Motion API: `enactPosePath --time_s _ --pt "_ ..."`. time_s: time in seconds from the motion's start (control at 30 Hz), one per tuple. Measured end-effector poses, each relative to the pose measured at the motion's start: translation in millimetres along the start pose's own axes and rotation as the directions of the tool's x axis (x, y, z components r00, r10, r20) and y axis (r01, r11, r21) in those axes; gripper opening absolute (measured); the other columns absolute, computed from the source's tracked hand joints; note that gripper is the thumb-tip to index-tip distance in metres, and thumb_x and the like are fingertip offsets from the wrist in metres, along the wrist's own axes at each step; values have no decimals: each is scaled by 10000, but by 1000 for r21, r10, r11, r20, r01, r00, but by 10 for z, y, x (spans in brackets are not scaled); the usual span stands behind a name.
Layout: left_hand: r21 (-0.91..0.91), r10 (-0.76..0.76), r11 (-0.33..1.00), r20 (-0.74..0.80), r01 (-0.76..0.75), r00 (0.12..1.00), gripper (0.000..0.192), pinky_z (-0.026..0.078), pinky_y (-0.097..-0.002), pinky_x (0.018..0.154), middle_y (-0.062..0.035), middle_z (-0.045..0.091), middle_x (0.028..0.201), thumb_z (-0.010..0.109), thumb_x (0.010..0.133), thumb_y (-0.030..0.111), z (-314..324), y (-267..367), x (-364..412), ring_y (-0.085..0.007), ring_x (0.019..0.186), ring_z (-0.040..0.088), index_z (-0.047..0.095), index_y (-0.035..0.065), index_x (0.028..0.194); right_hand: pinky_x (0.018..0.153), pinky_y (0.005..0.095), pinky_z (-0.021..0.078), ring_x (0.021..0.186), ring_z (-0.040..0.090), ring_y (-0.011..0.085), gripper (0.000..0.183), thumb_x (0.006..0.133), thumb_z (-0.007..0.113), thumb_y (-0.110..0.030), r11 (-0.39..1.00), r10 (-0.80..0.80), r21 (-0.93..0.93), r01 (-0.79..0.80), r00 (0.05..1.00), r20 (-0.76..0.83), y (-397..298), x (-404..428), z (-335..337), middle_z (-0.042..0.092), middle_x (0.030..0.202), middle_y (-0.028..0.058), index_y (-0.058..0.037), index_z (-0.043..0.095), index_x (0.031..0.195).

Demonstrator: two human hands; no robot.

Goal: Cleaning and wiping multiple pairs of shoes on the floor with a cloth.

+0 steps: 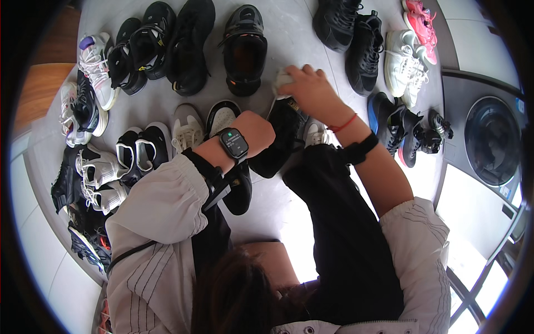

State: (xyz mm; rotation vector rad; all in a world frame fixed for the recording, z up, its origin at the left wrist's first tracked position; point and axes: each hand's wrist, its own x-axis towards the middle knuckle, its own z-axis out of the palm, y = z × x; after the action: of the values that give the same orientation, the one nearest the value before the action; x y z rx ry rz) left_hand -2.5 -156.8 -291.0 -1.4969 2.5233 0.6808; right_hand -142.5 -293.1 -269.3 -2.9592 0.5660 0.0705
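My right hand [308,88] grips a crumpled whitish piece [282,80], probably a cloth, at the far end of a black Nike shoe [280,140]. The shoe is tilted between my hands, and a strip of pale edge shows along its side. My left hand [255,130], with a smartwatch [234,142] at its wrist, is bent over beside that shoe. Its fingers are hidden, so whether they hold the shoe does not show. Below the left wrist lies another black shoe [238,190], partly covered by my arm. A black-and-white sneaker [222,115] stands just beyond that hand.
A large black shoe [245,52] and several other dark shoes [190,50] line the far floor. White sneakers [400,62] and pink ones [421,29] stand at right, before a front-loading washing machine [492,140]. More shoes [98,167] crowd the left side. My black-trousered knee [317,167] is close to the right forearm.
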Motion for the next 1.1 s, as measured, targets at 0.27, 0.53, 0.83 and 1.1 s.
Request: enactPosePath --time_s 0.27,0.53,0.83,1.1 --pt "-83 -73 994 13 74 997 211 527 -397 654 -107 683 760 705 753 271 7 33 -24 -298 772 682 734 65 792 826 391 436 1031 527 242 286 745 601 -32 999 32 -40 -24 977 210 219 -143 -90 552 1193 31 -248 716 893" --pt "-307 -259 905 153 296 954 231 542 -421 696 -144 689 824 650 799 264 -34 73 -20 -330 807 678 716 51 855 860 432 457 1018 550 284 327 802 559 -56 958 282 68 -278 958 -58 558 -270 -28 561 1158 43 -271 724 985" --pt "-358 -398 883 -224 305 890 197 535 -408 634 -159 644 737 619 794 202 -320 326 240 -320 701 663 614 6 813 864 454 457 1024 541 304 303 809 582 -98 895 440 66 -441 852 -284 780 -362 -113 547 1176 62 -280 711 1014" --pt "151 -143 968 -312 198 939 144 505 -309 554 -68 598 685 639 736 126 -160 253 468 -206 610 645 597 26 829 858 473 464 1030 537 334 306 817 569 -104 832 545 70 -551 787 -288 907 -537 -23 532 1198 85 -283 702 1027"
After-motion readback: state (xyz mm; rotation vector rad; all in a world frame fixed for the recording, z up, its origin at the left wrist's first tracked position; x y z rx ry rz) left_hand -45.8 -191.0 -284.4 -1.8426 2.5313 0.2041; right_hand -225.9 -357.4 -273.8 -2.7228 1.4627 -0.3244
